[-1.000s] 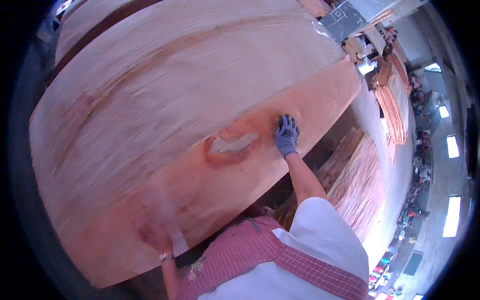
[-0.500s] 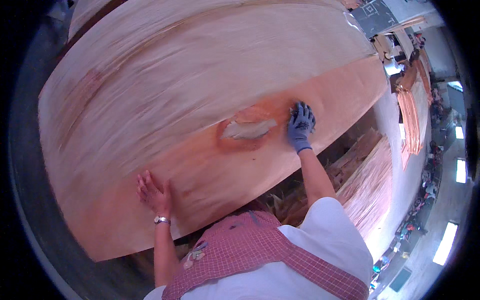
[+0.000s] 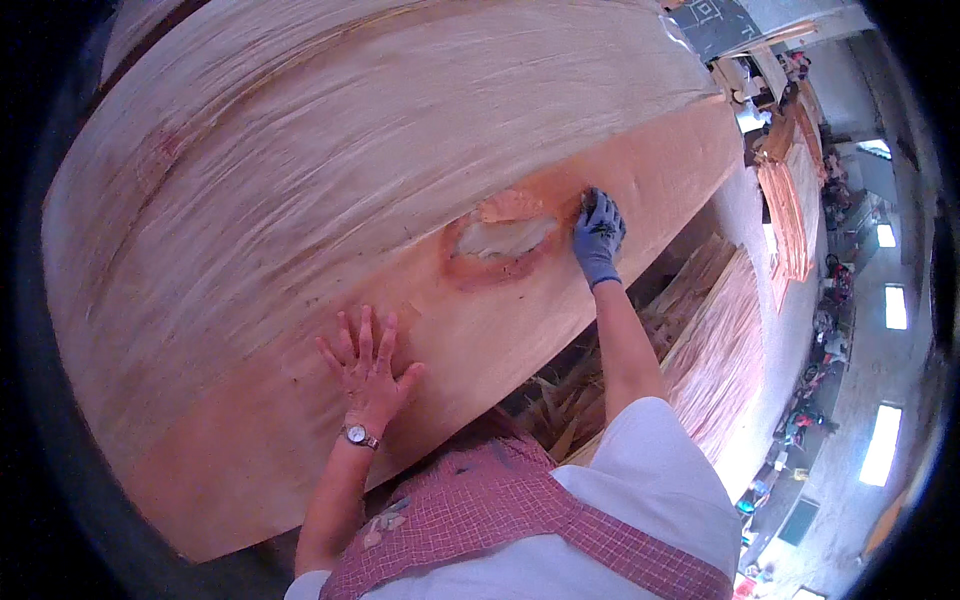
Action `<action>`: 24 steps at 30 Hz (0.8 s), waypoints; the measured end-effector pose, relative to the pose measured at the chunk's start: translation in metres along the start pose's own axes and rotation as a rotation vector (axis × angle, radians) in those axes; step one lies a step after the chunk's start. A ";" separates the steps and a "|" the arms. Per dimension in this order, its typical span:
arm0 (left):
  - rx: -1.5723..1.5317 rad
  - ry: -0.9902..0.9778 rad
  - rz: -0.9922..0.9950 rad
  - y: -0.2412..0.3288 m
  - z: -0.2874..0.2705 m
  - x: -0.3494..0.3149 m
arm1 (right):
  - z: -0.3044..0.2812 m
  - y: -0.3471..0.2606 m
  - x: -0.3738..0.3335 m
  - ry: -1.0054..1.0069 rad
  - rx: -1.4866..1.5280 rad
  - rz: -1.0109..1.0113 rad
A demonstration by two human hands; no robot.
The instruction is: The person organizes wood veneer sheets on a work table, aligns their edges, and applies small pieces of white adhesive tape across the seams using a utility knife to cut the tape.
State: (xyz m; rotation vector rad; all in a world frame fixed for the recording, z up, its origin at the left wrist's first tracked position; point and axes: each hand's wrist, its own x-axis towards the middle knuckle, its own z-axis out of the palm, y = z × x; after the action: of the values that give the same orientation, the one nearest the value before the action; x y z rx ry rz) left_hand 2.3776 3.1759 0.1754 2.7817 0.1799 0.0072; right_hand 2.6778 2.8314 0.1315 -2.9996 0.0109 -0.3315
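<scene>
A large sheet of wood veneer (image 3: 470, 330), orange-brown along its near strip, lies under both of my hands. Further off, a paler, wrinkled veneer surface (image 3: 300, 170) adjoins this strip. My left hand (image 3: 372, 372), bare with a wristwatch (image 3: 359, 435), lies flat on the near strip with its fingers spread. In a blue-grey glove, my right hand (image 3: 599, 238) rests on the veneer with its fingers bent together. Something dark shows at its fingertips, too small to make out. Left of the glove is a ragged pale hole or patch (image 3: 505, 238) ringed in darker reddish-brown.
Below the veneer's near edge lie torn veneer strips (image 3: 575, 400) and another pale stack (image 3: 715, 350). To the right stands a pile of orange-brown veneer sheets (image 3: 785, 220). A dark board (image 3: 715, 25) is at the far right, beside a grey floor (image 3: 850, 370).
My left hand has moved right along the veneer and spread its fingers wider. My right hand stays beside the ragged patch, its fingers shifted slightly. The whole view has shifted a little.
</scene>
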 end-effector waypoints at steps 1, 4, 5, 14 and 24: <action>0.001 -0.037 -0.019 0.003 -0.002 0.000 | 0.007 0.003 0.000 0.013 -0.019 -0.019; -0.010 -0.063 0.011 0.014 0.010 0.006 | 0.007 0.003 -0.005 0.096 -0.085 -0.084; -0.013 -0.057 0.039 0.021 0.009 0.013 | 0.006 0.002 -0.005 0.133 -0.106 -0.104; -0.073 -0.108 -0.034 0.059 0.013 0.056 | 0.017 0.089 0.070 0.146 -0.140 0.077; 0.017 0.026 -0.051 0.023 0.034 0.025 | -0.001 0.076 0.108 -0.275 -0.129 -0.199</action>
State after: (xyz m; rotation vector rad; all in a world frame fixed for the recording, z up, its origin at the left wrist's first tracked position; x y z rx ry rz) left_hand 2.4066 3.1454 0.1510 2.7944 0.2590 0.0287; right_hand 2.7838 2.7537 0.1462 -3.1527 -0.3042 0.0697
